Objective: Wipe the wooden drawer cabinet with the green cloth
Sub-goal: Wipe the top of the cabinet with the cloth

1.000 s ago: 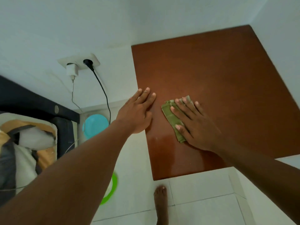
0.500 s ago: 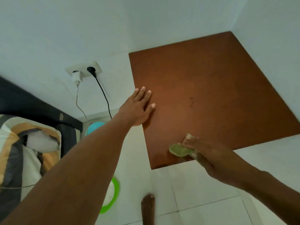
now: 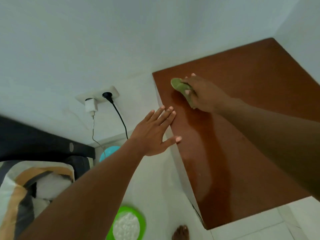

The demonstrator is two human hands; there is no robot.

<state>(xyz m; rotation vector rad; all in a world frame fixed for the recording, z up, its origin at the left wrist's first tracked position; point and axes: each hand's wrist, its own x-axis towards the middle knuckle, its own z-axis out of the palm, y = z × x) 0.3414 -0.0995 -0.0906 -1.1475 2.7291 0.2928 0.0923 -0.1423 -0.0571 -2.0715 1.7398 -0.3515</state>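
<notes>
The wooden cabinet's brown top (image 3: 251, 118) fills the right of the view, set into a corner of white walls. My right hand (image 3: 206, 94) grips the folded green cloth (image 3: 181, 88) and presses it on the top near its far left corner. A damp, darker streak runs along the wood below the cloth. My left hand (image 3: 154, 134) lies flat with straight, spread fingers on the cabinet's left edge, thumb on the top.
A wall socket (image 3: 98, 97) holds a white charger (image 3: 90, 105) and a black plug with a cable. On the floor stand a blue tub (image 3: 109, 153) and a green bowl of white powder (image 3: 128, 224). A bed with a patterned pillow (image 3: 31, 184) is at left; my bare foot (image 3: 181, 232) shows below.
My right hand swept the cloth from the top's middle to its near edge, then up to the far left corner. The left hand stayed on the left edge. The view shifted.
</notes>
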